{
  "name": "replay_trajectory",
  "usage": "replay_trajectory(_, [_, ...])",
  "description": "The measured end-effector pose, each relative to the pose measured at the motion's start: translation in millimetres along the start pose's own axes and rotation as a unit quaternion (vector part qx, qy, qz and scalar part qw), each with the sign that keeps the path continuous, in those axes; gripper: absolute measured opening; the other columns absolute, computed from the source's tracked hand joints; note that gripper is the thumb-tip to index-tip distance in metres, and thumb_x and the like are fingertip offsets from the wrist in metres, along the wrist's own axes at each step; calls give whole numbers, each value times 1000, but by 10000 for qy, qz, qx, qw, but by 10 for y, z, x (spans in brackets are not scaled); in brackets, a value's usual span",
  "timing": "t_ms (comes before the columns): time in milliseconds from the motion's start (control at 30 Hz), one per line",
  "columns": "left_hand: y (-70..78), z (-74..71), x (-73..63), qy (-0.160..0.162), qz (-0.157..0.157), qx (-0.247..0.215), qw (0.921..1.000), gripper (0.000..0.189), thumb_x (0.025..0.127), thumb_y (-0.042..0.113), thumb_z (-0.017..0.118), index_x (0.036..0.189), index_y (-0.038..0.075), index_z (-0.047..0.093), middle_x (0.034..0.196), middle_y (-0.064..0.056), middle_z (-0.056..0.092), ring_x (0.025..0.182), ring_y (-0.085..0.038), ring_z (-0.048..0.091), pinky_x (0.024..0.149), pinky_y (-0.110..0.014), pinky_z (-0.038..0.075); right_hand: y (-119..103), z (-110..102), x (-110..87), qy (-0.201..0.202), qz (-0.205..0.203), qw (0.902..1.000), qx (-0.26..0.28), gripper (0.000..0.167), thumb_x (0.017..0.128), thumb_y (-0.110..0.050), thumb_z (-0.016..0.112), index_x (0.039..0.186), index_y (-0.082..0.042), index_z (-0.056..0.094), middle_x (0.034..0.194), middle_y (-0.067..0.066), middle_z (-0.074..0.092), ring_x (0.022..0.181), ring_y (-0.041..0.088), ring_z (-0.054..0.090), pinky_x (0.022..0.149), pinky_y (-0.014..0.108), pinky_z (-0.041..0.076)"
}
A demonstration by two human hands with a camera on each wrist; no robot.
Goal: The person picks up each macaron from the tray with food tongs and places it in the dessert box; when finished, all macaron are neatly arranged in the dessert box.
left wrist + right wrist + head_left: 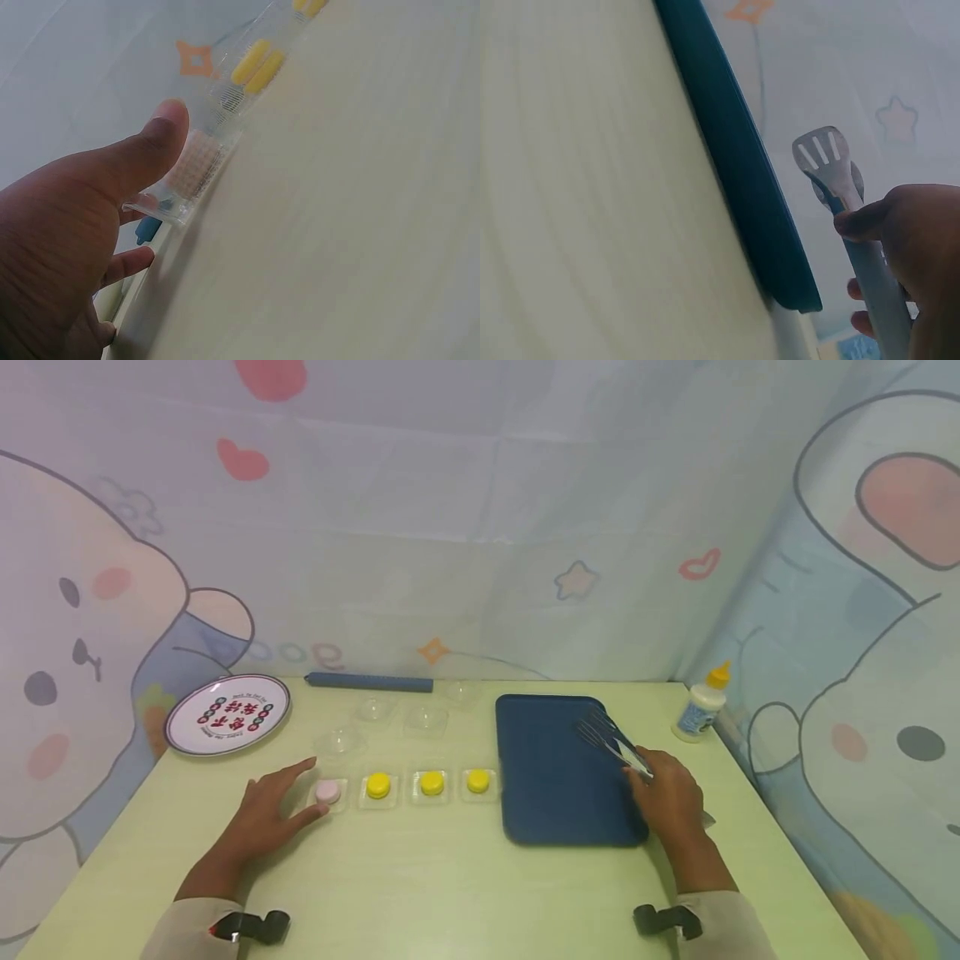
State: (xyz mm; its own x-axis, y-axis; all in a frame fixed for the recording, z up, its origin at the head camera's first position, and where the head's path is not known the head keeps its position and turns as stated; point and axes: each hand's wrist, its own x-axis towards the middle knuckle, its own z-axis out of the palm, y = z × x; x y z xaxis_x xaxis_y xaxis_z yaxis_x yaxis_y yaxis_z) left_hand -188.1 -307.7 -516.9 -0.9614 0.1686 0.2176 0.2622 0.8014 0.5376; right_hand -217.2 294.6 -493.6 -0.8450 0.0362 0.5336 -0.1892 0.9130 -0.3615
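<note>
My left hand (262, 814) is spread about a pink macaron-like sweet (327, 791) in a clear plastic base, thumb near its front edge. In the left wrist view the thumb overlaps the clear base (191, 169); whether it touches is hard to tell. Beside it, in a row, sit yellow macaron-like sweets (378, 786) in similar bases. My right hand (669, 793) grips metal tongs (611, 742) with slotted heads above the right side of a dark blue tray (562, 777). In the right wrist view the thumb presses along the tongs (866, 270).
Behind the row stand several clear plastic lids (426, 718). A long blue-grey box-like strip (371, 682) lies along the back edge. An oval plate with red characters (225, 743) leans at the back left. A white bottle with a yellow cap (701, 710) stands back right.
</note>
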Motion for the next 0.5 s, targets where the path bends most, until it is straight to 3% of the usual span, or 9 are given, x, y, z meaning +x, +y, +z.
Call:
replay_trajectory(233, [-15,-2,-3,0,-47,-20,10000,78,97,38,83,162,11,48,164,-29,50,151,-58,41,117,-92,13,234,70,4,277,175,9994,-79,38,94,-10,81,130,2,75,125,27,77,115,51,73,86,69,60])
replay_trajectory(500, [-27,15,8,-14,-39,-34,10000,79,97,39,83,162,11,48,164,-29,50,151,-57,41,118,-92,13,348,51,-9,475,192,9985,-176,38,93,-6,82,128,5,74,121,31,76,113,54,72,84,73,56])
